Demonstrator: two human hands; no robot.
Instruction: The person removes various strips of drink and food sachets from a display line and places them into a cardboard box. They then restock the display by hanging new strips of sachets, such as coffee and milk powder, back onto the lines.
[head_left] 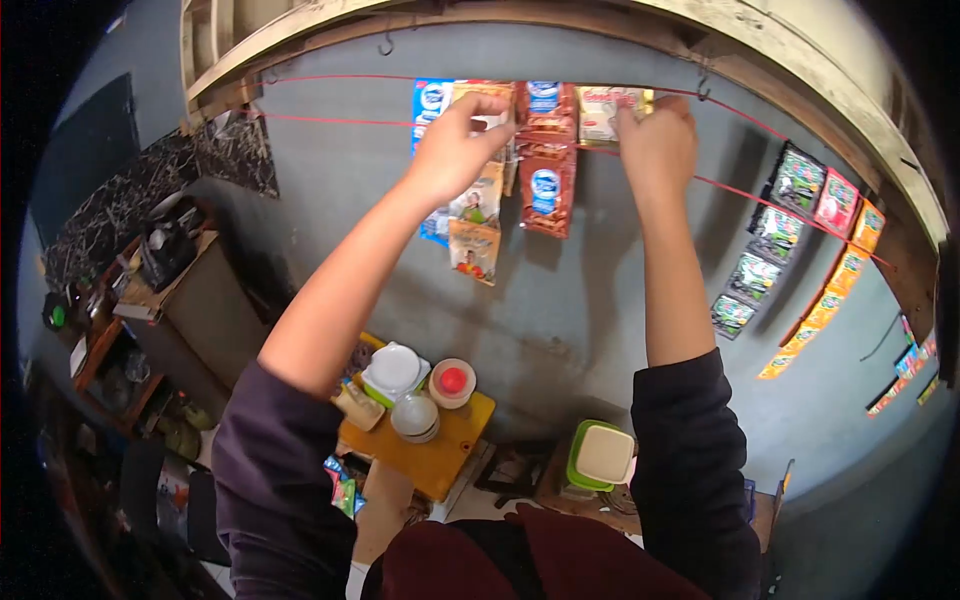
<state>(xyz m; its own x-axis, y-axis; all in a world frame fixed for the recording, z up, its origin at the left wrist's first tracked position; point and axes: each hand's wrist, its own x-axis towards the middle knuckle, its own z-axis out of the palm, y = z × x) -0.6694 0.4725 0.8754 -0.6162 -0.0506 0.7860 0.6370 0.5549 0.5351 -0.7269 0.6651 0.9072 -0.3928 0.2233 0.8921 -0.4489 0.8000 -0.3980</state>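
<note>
My right hand (pixel 660 145) is raised high at the wall, its fingers pinched at the right edge of a cream sachet (pixel 598 112) that hangs by the red cord. My left hand (pixel 455 150) is up in front of the sachet strips on the left, thumb and forefinger curved with a gap between them. It partly covers a strip of beige sachets (pixel 473 250) and a blue sachet strip (pixel 430 98). Between both hands hangs a strip of brown-red sachets (pixel 546 190).
Red cords (pixel 340 121) run along the grey wall under a wooden beam (pixel 800 65) with metal hooks. More sachet strips (pixel 775 240) hang at right. Below stand a yellow table (pixel 455 440) with bowls (pixel 415 415) and a green-rimmed container (pixel 603 455). A cabinet (pixel 205 310) is at left.
</note>
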